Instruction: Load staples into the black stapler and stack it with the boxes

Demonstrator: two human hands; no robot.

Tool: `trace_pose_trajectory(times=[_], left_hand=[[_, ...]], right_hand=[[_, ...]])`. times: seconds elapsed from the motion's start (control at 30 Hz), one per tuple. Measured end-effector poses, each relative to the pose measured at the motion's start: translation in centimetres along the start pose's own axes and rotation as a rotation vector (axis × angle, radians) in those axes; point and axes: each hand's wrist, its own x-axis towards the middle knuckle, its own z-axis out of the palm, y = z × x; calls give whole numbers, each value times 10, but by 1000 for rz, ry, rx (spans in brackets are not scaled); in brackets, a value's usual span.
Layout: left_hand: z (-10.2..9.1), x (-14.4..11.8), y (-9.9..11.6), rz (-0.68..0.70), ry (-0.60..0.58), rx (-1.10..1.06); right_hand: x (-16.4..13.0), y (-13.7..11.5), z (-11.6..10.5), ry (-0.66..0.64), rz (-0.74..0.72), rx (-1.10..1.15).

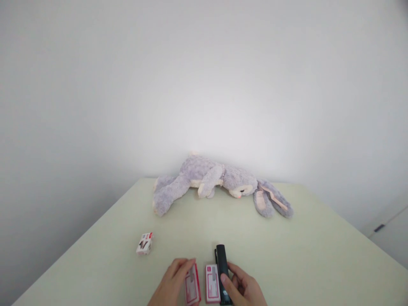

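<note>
My left hand (173, 281) is closed around a small white box with a red border (191, 288), slightly tilted, its fingers at the far end and left side. A second, similar red-and-white box (212, 284) lies flat just to the right, between my hands. Against that box's right side is a black stapler (222, 265), pointing away from me. My right hand (244, 287) grips the stapler, with the thumb on top and the fingers at its right side.
A smaller white and red box with a dark picture (145, 244) sits to the left on the pale green table (287, 259). Along the back, a grey-purple plush rabbit (204, 172) lies on its side by the white wall (204, 76).
</note>
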Motion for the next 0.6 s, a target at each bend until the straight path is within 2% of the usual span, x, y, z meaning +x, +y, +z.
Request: trace_pose_trajectory(times=[0.07, 0.13, 0.2, 0.27, 0.33, 0.4, 0.47, 0.53, 0.6], left_hand=[[6, 18, 31, 21, -49, -40], [13, 30, 50, 47, -102, -83], [19, 35, 59, 86, -144, -132], [21, 34, 56, 128, -119, -169], [15, 31, 43, 149, 12, -165], [-3, 26, 17, 84, 241, -104], [-33, 21, -18, -128, 525, -12], [-65, 18, -54, -426, 743, 85], [-91, 17, -80, -556, 683, 91]], right_hand=[[1, 1, 2, -2, -18, 7], [2, 2, 5, 16, -35, 19], [2, 6, 9, 68, -52, 39], [-1, 9, 14, 155, -70, 70], [-6, 13, 15, 264, -81, 87], [-13, 15, 13, 382, -121, 48], [-19, 16, 11, 448, -216, -64], [-21, 17, 10, 444, -323, -220], [-19, 19, 15, 414, -381, -393]])
